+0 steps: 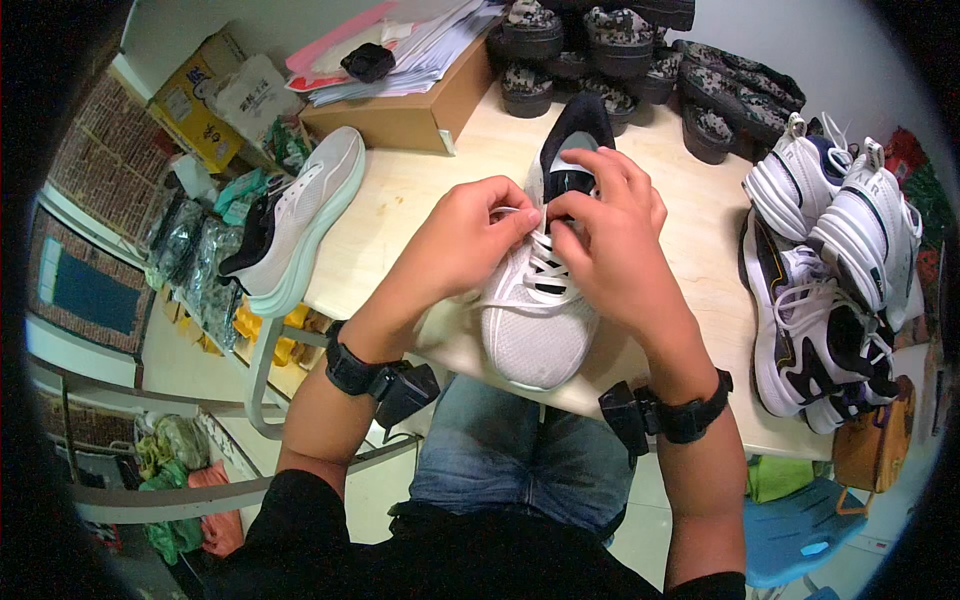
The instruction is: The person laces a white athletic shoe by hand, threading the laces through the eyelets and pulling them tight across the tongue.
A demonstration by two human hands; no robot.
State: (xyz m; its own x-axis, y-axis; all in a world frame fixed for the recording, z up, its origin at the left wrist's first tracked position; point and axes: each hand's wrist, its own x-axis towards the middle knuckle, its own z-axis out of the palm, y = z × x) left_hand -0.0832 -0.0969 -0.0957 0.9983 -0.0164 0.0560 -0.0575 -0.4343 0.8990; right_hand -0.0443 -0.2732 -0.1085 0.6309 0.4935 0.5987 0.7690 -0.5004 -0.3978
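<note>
A white mesh running shoe (544, 345) with a black collar lies on the wooden table, its toe at the near edge. White shoelaces (551, 262) cross over its tongue, and one loose lace runs across the toe area. My left hand (487, 232) pinches a lace between thumb and forefinger at the left row of eyelets. Bent over the right side of the throat, my right hand (611, 217) has its fingers curled at the upper eyelets; its fingertips are partly hidden, so what they grip cannot be told. A similar shoe (307, 202) rests on its side at the table's left edge.
Several white sneakers (810, 330) are piled at the right. Camouflage-patterned shoes (615, 37) are stacked at the back. A cardboard box (390, 120) with papers (420, 52) stands back left. Beyond the left edge lie plastic-wrapped items (202, 247). A blue chair (802, 525) is below right.
</note>
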